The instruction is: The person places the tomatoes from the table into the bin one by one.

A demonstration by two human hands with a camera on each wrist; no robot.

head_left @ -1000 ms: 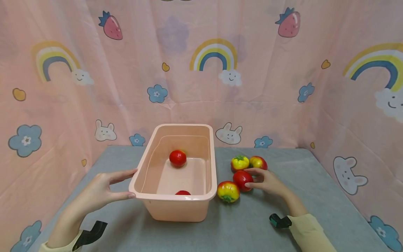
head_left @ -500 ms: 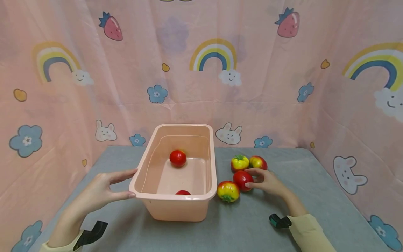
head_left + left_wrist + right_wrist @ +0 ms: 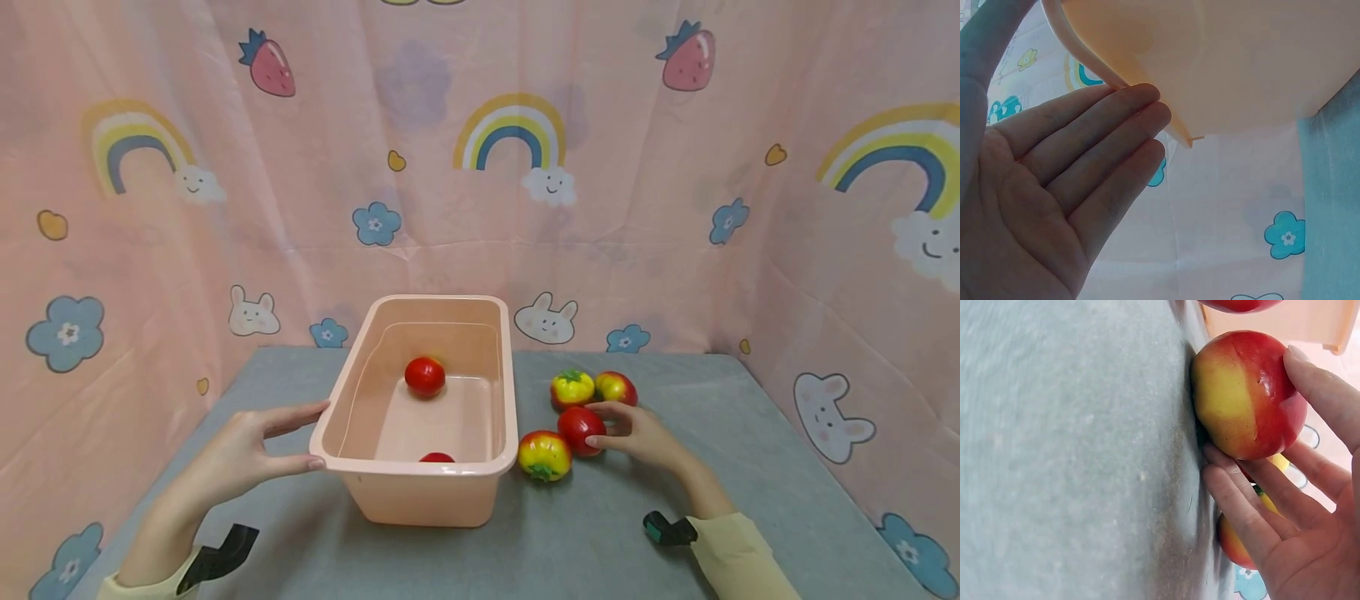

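A peach-coloured bin (image 3: 420, 496) stands mid-table, holding a red fruit (image 3: 424, 377) near its far end and another (image 3: 437, 457) partly hidden by the near rim. My left hand (image 3: 236, 458) touches the bin's left rim with thumb and fingertips spread; its fingers look nearly straight in the left wrist view (image 3: 1079, 162). Right of the bin, my right hand (image 3: 637, 435) holds a red fruit (image 3: 579, 429) between thumb and fingers. The right wrist view shows that fruit's (image 3: 1244, 394) yellow patch, the thumb on one side and fingers (image 3: 1241, 506) on the other.
A yellow-and-red fruit (image 3: 544, 456) with a green stem lies between the bin and the held fruit. Behind the held one are two more, one green-topped (image 3: 572, 389) and one red-yellow (image 3: 616, 387). A patterned pink curtain (image 3: 300, 208) surrounds the grey table (image 3: 570, 542).
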